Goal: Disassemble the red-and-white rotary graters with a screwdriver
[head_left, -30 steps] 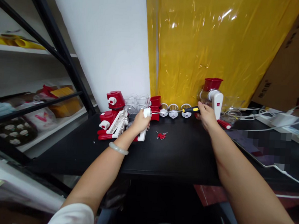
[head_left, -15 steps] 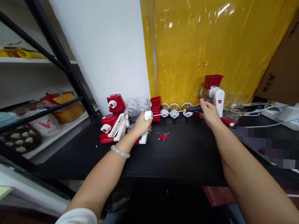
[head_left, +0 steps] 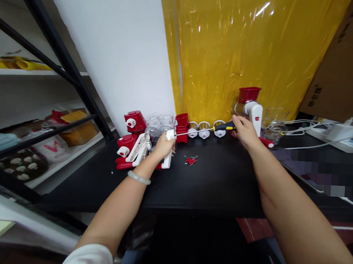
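Note:
My left hand (head_left: pixel 164 145) is wrapped round a white plastic part (head_left: pixel 168 160) that stands on the black table (head_left: pixel 215 182). In my right hand (head_left: pixel 242 130) is the dark handle of a screwdriver (head_left: pixel 224 127) with yellow bands. Its long shaft runs left, and the tip meets the top end of the white part; the exact contact is too small to make out. Small red pieces and screws (head_left: pixel 190 160) lie on the table between my hands. Left of my left hand are white handles with red grips (head_left: pixel 138 150).
Red housings (head_left: pixel 135 121) and clear cups stand at the back left. Several white-rimmed drums (head_left: pixel 204 130) line the wall. An assembled red and white grinder (head_left: pixel 256 115) stands behind my right hand. A tablet (head_left: pixel 296 169) and white cables lie at the right.
The view has shifted slightly. The screwdriver handle has turned, showing more yellow. Both hands keep their holds, and the tip remains at the white part.

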Motion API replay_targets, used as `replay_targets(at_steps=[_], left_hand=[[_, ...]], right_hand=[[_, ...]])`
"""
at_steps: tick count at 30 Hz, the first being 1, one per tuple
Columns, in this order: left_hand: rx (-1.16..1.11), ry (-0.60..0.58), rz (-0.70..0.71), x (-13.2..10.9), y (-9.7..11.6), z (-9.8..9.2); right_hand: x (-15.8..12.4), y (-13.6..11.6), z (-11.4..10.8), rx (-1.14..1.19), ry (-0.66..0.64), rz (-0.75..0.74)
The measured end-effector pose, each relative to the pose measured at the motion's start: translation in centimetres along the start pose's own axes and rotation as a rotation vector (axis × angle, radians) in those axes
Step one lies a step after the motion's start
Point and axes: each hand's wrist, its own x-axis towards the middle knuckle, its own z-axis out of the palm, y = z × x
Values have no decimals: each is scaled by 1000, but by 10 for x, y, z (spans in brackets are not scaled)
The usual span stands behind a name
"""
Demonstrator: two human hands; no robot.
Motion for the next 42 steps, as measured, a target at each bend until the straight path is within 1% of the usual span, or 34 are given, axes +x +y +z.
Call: replay_targets(at_steps=[3, 6, 8, 10, 12, 15, 19, 22, 24, 26, 30, 33, 35, 38, 40, 42], left_hand=[[7, 3, -7, 0, 0, 0], [7, 0, -16, 1, 0, 0], [-2, -2, -21, 2, -1, 0], [-17, -10, -24, 2, -1, 0], [-25, -17, -20, 2, -1, 0], [-18, -21, -7, 2, -1, 0], [-27, -13, -9, 5, -4, -1], [-31, -11, -25, 8, -7, -1], [-31, -13, -38, 9, -8, 0], [-30, -12, -40, 8, -7, 0], [-13, -18, -34, 4, -4, 1], [-12, -31, -40, 4, -4, 1], [-13, -38, -42, 4, -5, 1], [-15, -40, -41, 6, -6, 1], [-25, -41, -52, 6, -6, 1], [-38, -40, -63, 6, -5, 1]], right_hand=[[-1, -4, 0, 70, -19, -37], [-4, -10, 0, 159, -66, -23], [-5, -14, -2, 166, -100, -13], [-6, -14, -3, 87, -96, 6], [-6, -13, -4, -36, -55, 15], [-6, -10, -3, -103, -16, -31], [-4, -9, 0, 39, -32, -67], [-4, -11, 1, 169, -91, -67], [-4, -12, 0, 204, -106, -73], [-3, -12, 0, 182, -83, -60], [-2, -7, -1, 45, 2, -33], [-1, -5, 0, 54, 23, -67], [-1, -5, 0, 108, 0, -79], [-2, -9, 0, 156, -72, -70], [-2, -11, -1, 155, -105, -51], [-2, -11, -1, 119, -104, -21]])
